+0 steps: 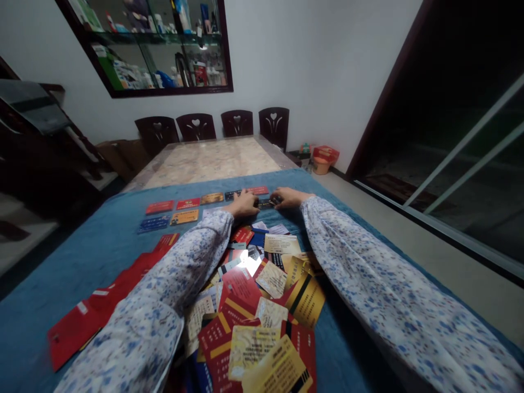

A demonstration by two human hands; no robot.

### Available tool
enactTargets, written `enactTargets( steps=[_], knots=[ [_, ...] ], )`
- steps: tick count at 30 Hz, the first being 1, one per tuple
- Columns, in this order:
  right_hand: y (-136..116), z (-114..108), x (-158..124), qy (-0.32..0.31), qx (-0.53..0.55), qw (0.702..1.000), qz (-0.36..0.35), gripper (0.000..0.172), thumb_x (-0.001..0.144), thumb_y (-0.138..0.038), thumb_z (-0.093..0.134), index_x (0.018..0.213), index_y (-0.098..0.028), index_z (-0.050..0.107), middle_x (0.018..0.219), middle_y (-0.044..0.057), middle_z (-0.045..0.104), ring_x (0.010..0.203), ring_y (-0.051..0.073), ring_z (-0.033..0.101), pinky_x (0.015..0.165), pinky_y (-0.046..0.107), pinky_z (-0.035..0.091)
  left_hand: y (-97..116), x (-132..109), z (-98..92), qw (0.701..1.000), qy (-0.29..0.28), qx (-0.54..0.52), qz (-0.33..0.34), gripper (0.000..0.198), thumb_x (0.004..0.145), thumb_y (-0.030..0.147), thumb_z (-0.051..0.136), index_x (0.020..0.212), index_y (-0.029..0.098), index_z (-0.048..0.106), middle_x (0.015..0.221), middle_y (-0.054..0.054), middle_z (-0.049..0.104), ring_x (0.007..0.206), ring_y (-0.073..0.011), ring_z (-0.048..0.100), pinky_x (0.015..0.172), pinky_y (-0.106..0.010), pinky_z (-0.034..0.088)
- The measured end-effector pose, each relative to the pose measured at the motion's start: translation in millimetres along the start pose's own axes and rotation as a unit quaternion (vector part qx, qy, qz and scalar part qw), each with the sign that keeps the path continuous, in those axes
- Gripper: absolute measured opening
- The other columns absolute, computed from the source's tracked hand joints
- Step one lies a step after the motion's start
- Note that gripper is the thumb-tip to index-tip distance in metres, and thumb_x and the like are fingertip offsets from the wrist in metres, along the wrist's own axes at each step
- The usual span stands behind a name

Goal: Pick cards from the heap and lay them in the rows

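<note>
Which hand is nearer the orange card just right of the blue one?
Left. The left hand is to the right of the orange card, apart from it; the right hand is farther off on that same side.

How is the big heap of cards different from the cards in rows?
The heap is jumbled, with cards overlapping at many angles, while the row cards lie side by side in two lines. The heap has many more cards showing than the rows. The heap sits between the forearms, while the rows are farther out, where the left hand and right hand are. Both lie on the blue cloth and include red cards.
</note>
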State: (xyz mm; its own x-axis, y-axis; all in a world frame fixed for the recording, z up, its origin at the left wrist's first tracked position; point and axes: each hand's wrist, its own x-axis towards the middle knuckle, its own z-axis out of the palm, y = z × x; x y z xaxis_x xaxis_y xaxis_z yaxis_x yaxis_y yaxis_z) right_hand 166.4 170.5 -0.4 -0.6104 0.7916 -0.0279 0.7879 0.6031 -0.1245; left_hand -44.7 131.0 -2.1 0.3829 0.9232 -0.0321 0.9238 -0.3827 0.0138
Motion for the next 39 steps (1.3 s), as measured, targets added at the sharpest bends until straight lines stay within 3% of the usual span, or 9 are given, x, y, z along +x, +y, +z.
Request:
enactTargets(
  steps=[12, 18, 26, 34, 39],
  knots=[
    [-6, 2, -8, 0.0, -0.011, 1.0, 0.013, 0.05, 0.084, -0.028, 0.073, 0.133, -0.019, 0.069, 0.124, 0.013, 0.067, 0.107, 0.024, 0.068, 0.093, 0.027, 0.049, 2, -26, -11.6, 0.999, 0.026, -0.007, 0.021, 0.039, 0.088, 0.036, 0.061, 0.124, 0.025, 0.07, 0.141, -0.012, 0.058, 0.139, -0.0376, 0.038, 0.107, -0.058, 0.037],
    [-7, 1, -21, 0.027, -0.014, 0.999, 0.024, 0.057, 0.086, -0.033, 0.074, 0.14, -0.019, 0.063, 0.131, 0.016, 0.063, 0.118, 0.029, 0.063, 0.095, 0.032, 0.049, 2, -41, -12.3, 0.998, 0.05, -0.018, 0.035, 0.04, 0.087, 0.032, 0.061, 0.125, 0.024, 0.071, 0.138, -0.013, 0.06, 0.137, -0.0374, 0.038, 0.107, -0.057, 0.037],
    [-30, -5, -46, 0.068, -0.055, 0.996, 0.02, 0.038, 0.095, -0.033, 0.062, 0.131, -0.022, 0.069, 0.126, 0.014, 0.066, 0.119, 0.03, 0.057, 0.09, 0.035, 0.046, 4, -63, -14.8, 0.997, 0.048, -0.028, 0.049, 0.039, 0.089, 0.031, 0.059, 0.126, 0.023, 0.069, 0.139, -0.013, 0.06, 0.138, -0.0376, 0.039, 0.106, -0.058, 0.037],
    [-54, -6, -65, 0.079, -0.061, 0.995, -0.013, 0.031, 0.095, -0.031, 0.062, 0.122, -0.022, 0.073, 0.118, 0.013, 0.07, 0.112, 0.029, 0.056, 0.083, 0.035, 0.041, 2, -79, -11.2, 0.996, 0.065, -0.043, 0.052, 0.035, 0.088, 0.031, 0.063, 0.122, 0.024, 0.073, 0.134, -0.012, 0.065, 0.139, -0.0384, 0.04, 0.109, -0.058, 0.036],
    [-58, -3, -84, 0.083, -0.04, 0.995, -0.033, 0.022, 0.096, -0.032, 0.061, 0.11, -0.021, 0.076, 0.109, 0.011, 0.073, 0.106, 0.027, 0.058, 0.08, 0.033, 0.038, 12, -89, -9.8, 0.993, 0.065, -0.06, 0.077, 0.031, 0.09, 0.031, 0.064, 0.118, 0.025, 0.075, 0.132, -0.01, 0.068, 0.139, -0.0372, 0.039, 0.11, -0.057, 0.034]
  ],
)
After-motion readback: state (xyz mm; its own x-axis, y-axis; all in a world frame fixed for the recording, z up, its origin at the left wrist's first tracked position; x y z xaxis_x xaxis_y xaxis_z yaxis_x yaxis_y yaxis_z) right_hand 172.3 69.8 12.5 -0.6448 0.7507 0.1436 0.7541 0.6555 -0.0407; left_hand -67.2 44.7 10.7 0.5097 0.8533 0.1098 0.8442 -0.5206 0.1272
